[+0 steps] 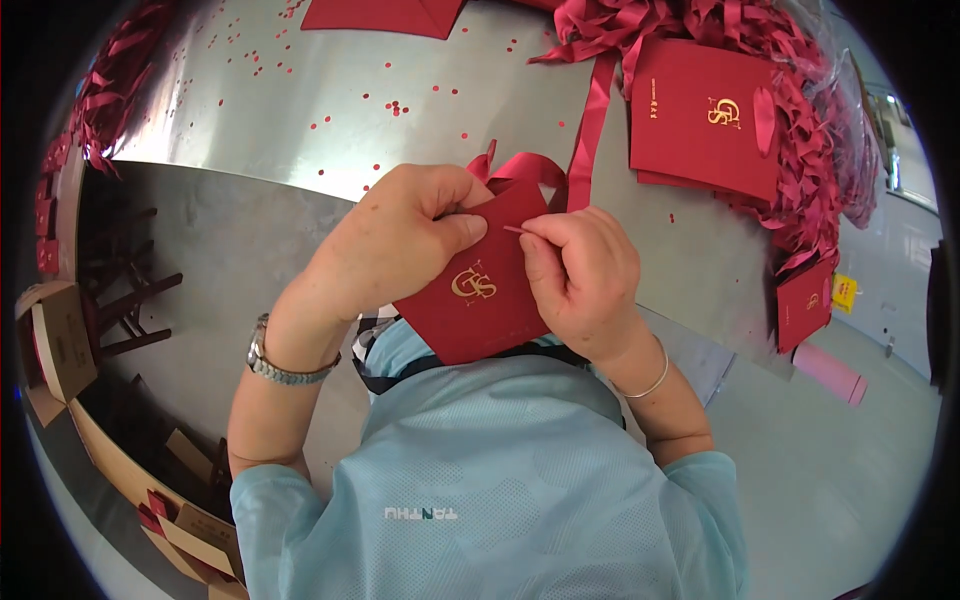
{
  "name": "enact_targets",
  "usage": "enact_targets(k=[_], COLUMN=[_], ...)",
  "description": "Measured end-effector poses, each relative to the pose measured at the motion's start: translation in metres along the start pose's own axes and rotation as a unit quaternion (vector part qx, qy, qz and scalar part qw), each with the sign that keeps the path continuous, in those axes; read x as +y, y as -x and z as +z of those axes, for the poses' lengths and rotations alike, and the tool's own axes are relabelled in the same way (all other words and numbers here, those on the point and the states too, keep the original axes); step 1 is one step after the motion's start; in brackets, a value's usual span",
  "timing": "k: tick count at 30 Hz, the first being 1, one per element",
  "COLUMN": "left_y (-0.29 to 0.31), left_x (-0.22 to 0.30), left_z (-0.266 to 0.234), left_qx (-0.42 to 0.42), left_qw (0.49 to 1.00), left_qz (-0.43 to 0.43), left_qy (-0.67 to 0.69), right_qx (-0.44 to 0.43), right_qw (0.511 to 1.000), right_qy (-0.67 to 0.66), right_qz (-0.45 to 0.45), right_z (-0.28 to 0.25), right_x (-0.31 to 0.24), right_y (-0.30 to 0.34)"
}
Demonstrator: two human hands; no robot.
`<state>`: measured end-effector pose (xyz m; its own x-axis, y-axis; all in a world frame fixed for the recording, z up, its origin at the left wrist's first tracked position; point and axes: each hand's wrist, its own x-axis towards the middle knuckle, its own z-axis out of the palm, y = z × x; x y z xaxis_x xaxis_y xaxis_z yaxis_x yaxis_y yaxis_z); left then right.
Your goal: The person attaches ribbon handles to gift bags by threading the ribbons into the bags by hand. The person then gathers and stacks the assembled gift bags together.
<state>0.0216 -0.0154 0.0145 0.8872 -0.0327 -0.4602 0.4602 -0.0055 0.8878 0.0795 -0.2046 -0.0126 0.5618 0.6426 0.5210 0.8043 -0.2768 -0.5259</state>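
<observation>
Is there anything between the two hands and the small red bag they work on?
Nothing visible. The left hand pinches the red bag at its top edge, and the right hand holds it from the other side, fingertips at the ribbon.

paper bag point(480, 300): matt red, gold foil emblem | ribbon point(590, 130): satin sheen | table point(300, 120): smooth brushed metal

Bright, even light glares off the metal table point(300, 90); fisheye bends and darkens the edges.
</observation>
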Motion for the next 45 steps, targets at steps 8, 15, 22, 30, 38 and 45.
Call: enact_targets(k=[8,15,22,30,38,45], left_y=[0.004,0.008,0.012,0.020,0.024,0.024], left_x=[-0.007,-0.012,-0.016,-0.011,-0.016,-0.019], left_z=[-0.005,-0.004,-0.001,0.019,0.020,0.008], left_qx=[-0.044,-0.007,0.011,0.120,0.136,0.091], left_qw=[0.995,0.990,0.994,0.986,0.980,0.993], left_qz=[-0.022,-0.038,-0.010,0.095,0.087,0.064], left_qy=[0.092,0.132,0.104,-0.067,-0.113,-0.028], right_qx=[-0.008,-0.005,-0.037,-0.113,-0.121,-0.163], right_qw=[1.000,0.998,0.997,0.953,0.986,0.983], right_qy=[0.014,-0.003,0.040,0.236,0.097,0.010], right_qz=[-0.021,-0.055,-0.061,-0.152,-0.056,0.084], right_z=[0.000,0.003,0.002,-0.004,0.000,-0.009], right_x=[-0.002,0.001,-0.006,-0.026,-0.021,-0.025], right_y=[0.001,-0.003,-0.009,-0.023,-0.019,-0.026])
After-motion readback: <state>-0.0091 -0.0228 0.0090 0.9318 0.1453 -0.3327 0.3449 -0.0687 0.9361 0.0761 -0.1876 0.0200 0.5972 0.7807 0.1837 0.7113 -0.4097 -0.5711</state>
